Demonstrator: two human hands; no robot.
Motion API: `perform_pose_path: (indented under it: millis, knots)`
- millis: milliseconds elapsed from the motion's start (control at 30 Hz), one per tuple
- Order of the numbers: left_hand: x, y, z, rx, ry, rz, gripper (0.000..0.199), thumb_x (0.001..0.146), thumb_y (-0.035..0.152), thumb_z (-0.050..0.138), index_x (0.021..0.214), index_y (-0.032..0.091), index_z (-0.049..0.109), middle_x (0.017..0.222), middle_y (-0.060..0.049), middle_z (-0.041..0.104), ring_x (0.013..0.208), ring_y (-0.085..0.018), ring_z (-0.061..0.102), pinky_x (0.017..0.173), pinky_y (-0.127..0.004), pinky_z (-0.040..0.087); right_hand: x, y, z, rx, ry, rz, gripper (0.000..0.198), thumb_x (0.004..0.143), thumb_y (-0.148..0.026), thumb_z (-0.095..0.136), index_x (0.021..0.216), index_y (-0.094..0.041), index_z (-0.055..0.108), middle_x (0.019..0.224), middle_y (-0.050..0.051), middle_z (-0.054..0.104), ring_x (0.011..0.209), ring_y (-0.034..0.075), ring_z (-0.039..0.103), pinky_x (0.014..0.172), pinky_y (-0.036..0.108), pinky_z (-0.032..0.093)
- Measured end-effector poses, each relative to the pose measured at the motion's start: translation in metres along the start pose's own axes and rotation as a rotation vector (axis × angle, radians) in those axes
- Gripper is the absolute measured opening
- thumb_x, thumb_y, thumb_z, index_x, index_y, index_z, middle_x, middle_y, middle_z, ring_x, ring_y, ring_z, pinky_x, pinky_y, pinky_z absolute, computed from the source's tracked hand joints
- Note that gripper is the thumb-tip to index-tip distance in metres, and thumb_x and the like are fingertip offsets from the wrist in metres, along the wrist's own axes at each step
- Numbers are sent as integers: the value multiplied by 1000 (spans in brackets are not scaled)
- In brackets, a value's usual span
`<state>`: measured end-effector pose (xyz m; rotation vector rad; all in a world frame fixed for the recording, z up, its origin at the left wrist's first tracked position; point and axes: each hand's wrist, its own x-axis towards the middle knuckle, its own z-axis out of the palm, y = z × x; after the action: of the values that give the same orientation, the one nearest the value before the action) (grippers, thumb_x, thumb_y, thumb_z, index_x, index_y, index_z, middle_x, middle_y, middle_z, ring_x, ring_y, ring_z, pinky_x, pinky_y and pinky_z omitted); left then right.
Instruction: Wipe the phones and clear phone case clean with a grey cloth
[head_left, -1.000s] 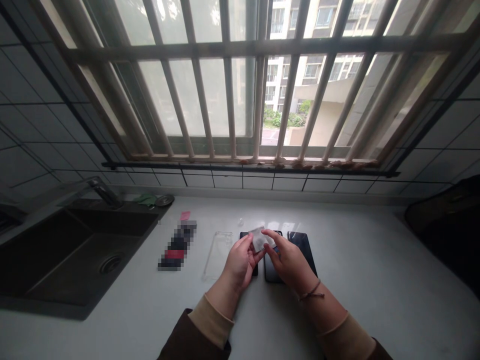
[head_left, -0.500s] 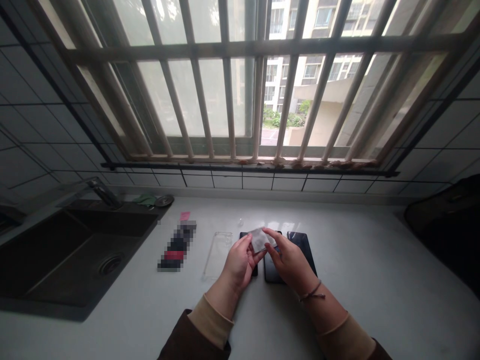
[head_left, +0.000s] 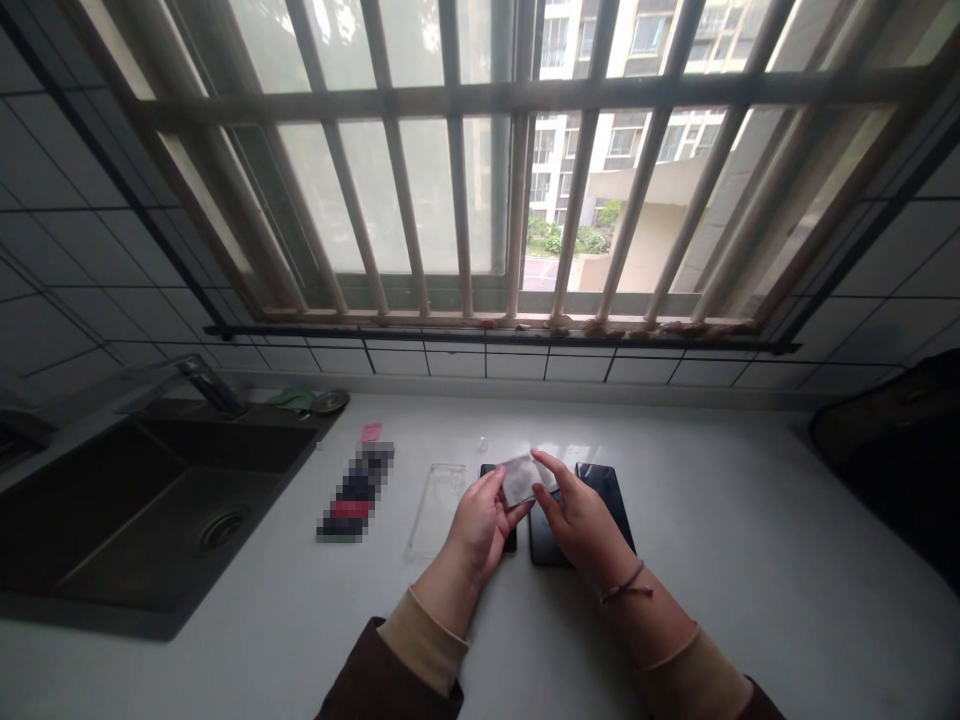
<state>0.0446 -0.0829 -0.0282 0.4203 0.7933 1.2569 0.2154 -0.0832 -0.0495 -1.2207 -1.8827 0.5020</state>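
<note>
A small flat pale square (head_left: 519,480), a packet or a folded wipe, is held between my two hands above the counter. My left hand (head_left: 474,525) pinches its left edge, thumb on top and fingers beneath. Fingers of my right hand (head_left: 581,515) close on its right side. Under the hands lies a black phone-like slab (head_left: 511,541), mostly hidden. To its right is a dark tablet-like device (head_left: 606,495), partly covered by my right hand. A clear phone case (head_left: 429,510) rests flat to the left of my left hand.
A dark sink (head_left: 150,540) with a faucet (head_left: 210,385) takes up the left side. A pixelated dark-and-red item (head_left: 356,492) and a pink slip (head_left: 371,432) lie between sink and case. On the right edge sits a black bag-like object (head_left: 900,460). A barred window rises behind the counter (head_left: 750,520).
My right fingers have shifted slightly along the pale square, and a little more of its surface shows. Otherwise the hands and the things on the counter stay in place.
</note>
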Motion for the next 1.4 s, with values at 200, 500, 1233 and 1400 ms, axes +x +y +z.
perform_pose_path:
  millis: [200, 500, 1233, 1400]
  knots:
    - [2, -1, -3, 15, 19, 0, 19, 103, 26, 62, 111, 12, 72, 117, -17, 77, 107, -23, 74, 95, -42, 65, -2, -2, -1, -10, -29, -37, 46, 108, -37, 52, 154, -29, 54, 144, 9, 69, 131, 27, 69, 107, 39, 57]
    - [4, -5, -8, 171, -38, 21, 28, 88, 29, 84, 111, 14, 76, 117, -16, 78, 97, -21, 75, 81, -29, 63, -5, -1, 3, -34, -7, 7, 52, 107, -41, 52, 158, -27, 47, 135, 13, 73, 110, 28, 76, 94, 40, 61]
    - [6, -7, -10, 328, -10, -70, 24, 89, 30, 77, 107, 14, 77, 103, -14, 79, 83, -18, 73, 71, -27, 59, 104, 46, -6, -83, 148, 164, 28, 93, -46, 71, 108, -24, 64, 94, 5, 76, 82, 22, 73, 75, 30, 52]
    - [7, -7, -11, 321, -14, -74, 26, 89, 31, 78, 107, 13, 76, 102, -14, 79, 84, -19, 73, 71, -28, 59, 122, 61, 16, -118, 110, 158, 24, 93, -39, 72, 109, -24, 64, 93, 5, 76, 79, 21, 72, 74, 30, 51]
